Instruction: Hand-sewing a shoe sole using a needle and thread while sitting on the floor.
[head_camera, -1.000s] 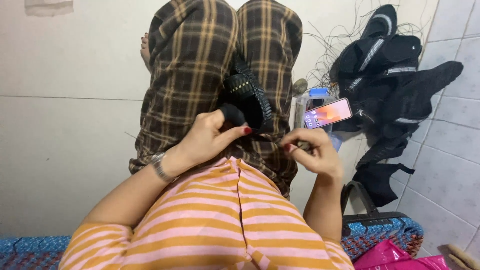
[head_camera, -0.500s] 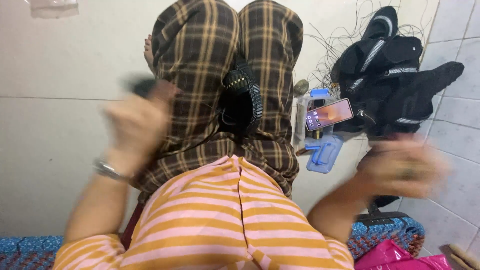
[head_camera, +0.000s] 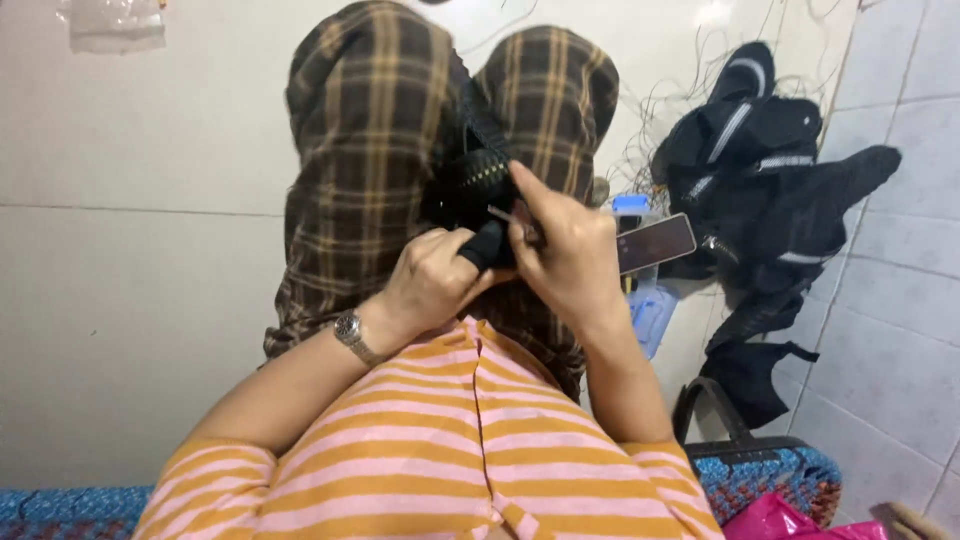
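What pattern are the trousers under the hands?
Dark brown plaid with tan and orange lines on the trousers, seen in the head view.

Floor: you look down on a pale, smooth floor, with one thin seam crossing it to your left.
Right side: large light grey tiles with darker grout lines.
Light: soft and even; a bright glare spot sits near the top.
Clutter: a heap of black straps and cloth lies on the floor to your right, loose thin threads just beside it.
Seat: a blue patterned edge runs along the bottom.
Corner: a pink bag at your lower right.
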